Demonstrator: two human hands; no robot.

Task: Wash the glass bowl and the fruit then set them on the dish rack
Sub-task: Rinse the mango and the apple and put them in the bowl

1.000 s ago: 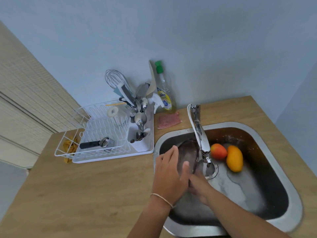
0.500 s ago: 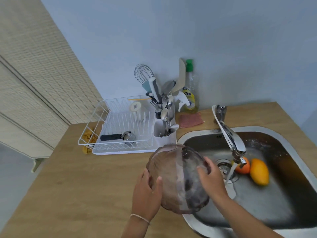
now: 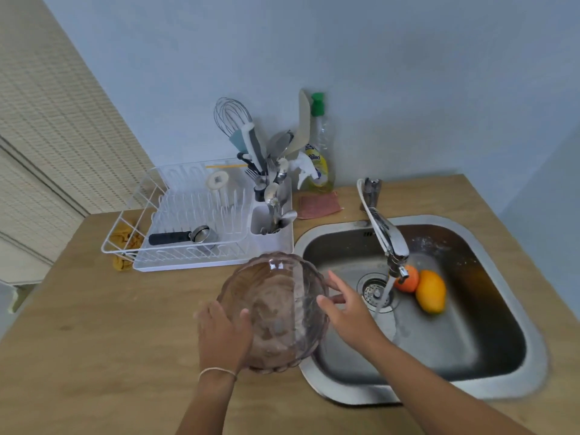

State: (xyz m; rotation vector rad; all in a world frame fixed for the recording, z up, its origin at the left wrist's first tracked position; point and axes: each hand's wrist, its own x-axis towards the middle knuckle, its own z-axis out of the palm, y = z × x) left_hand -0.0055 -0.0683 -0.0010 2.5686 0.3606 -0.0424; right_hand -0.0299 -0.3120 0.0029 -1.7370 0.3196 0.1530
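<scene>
A: Bowl status first. We find the glass bowl (image 3: 273, 309) held in the air over the wooden counter (image 3: 94, 340), just left of the sink (image 3: 499, 262), tilted with its opening toward us.

B: Hands?

A: We record the left hand (image 3: 222, 337) gripping its near-left rim. The right hand (image 3: 343, 304) is open, fingers spread, at the right rim; we cannot tell if it touches.

B: Fruit?

A: We note an orange fruit (image 3: 409, 279) and a yellow mango (image 3: 431, 291) touching in the basin, water running from the tap (image 3: 387, 237). The white dish rack (image 3: 201, 227) stands behind the bowl.
</scene>
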